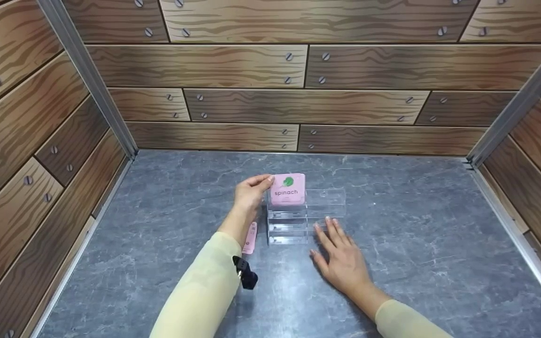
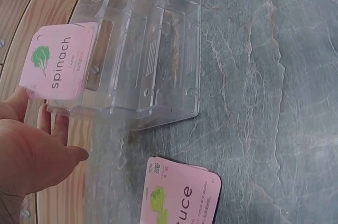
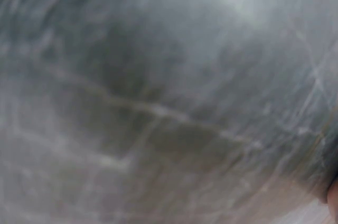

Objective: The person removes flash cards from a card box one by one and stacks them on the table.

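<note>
A pink flashcard printed "spinach" with a green leaf picture stands upright at the top back tier of a clear plastic tiered rack. My left hand pinches the card at its upper left corner. In the left wrist view, my left hand is at the card's edge, with other fingers beside the rack's end. My right hand is at the rack's right front, fingers spread and straight, holding nothing. The right wrist view is mostly blurred tabletop, with a bit of skin at its right edge.
A small stack of pink cards, the top one ending in "tuce", lies on the grey marbled table left of the rack, partly behind my left forearm. Wood-patterned walls enclose the back and sides.
</note>
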Demonstrator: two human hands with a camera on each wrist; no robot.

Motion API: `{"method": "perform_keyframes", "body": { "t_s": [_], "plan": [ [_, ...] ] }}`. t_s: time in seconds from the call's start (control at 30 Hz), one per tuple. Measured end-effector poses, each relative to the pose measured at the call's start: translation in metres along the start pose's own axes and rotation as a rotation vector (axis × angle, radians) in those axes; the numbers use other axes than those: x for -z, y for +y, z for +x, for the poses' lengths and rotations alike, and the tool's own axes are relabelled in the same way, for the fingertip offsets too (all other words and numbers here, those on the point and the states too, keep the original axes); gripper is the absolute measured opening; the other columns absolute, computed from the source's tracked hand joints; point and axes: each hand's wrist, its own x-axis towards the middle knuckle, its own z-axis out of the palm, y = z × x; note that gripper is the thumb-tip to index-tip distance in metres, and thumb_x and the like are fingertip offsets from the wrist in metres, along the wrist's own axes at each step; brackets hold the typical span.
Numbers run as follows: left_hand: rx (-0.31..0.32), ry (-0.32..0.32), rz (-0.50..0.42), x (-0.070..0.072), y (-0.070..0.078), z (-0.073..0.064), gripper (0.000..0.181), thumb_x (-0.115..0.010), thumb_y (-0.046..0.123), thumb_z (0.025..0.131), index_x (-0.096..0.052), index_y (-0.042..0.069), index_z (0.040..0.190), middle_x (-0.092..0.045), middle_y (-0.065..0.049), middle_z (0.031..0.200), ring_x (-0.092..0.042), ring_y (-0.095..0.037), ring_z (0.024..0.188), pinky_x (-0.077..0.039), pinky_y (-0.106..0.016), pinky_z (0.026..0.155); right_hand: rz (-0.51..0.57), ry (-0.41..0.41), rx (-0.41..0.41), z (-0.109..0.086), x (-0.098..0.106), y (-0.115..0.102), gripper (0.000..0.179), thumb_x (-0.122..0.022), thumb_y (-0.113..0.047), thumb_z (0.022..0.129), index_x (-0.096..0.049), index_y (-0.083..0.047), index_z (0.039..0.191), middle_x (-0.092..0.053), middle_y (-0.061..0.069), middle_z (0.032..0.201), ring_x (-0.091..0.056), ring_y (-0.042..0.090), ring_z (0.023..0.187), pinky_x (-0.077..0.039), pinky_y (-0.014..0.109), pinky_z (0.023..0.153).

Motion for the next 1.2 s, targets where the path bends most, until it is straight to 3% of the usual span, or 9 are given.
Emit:
{"method": "perform_keyframes", "body": {
  "t_s": [0.5, 1.0, 1.2],
  "plan": [
    [-0.003, -0.008, -0.017, 0.01, 0.01, 0.0, 0.024, -0.082, 0.014, 0.095, -0.08, 0.002, 0.116, -0.078, -0.011, 0.114, -0.068, -0.029, 0.116, -0.046, -0.043, 0.11, 0.002, -0.033, -0.023, 0.002, 0.001, -0.003, 0.066, -0.07, -0.04, 0.1, -0.053, -0.012, 0.157, -0.042, 0.021, 0.164, -0.039, 0.041, 0.152, -0.043, 0.063, 0.112],
    [-0.025, -0.02, -0.052, 0.016, 0.029, 0.001, 0.022, -0.08, 0.012, 0.096, -0.08, 0.001, 0.115, -0.079, -0.008, 0.106, -0.069, -0.026, 0.111, -0.042, -0.043, 0.113, 0.011, -0.067, -0.052, 0.002, 0.003, -0.002, 0.065, -0.068, -0.041, 0.101, -0.051, -0.014, 0.159, -0.038, 0.019, 0.167, -0.036, 0.039, 0.153, -0.042, 0.063, 0.112],
    [-0.019, -0.006, -0.02, 0.022, 0.033, 0.001, 0.022, -0.081, 0.015, 0.096, -0.081, 0.003, 0.114, -0.079, -0.008, 0.108, -0.067, -0.027, 0.115, -0.04, -0.045, 0.115, 0.004, -0.078, -0.055, 0.0, 0.002, -0.002, 0.066, -0.067, -0.042, 0.102, -0.05, -0.014, 0.159, -0.037, 0.019, 0.167, -0.035, 0.039, 0.154, -0.04, 0.062, 0.114]
  ]
}}
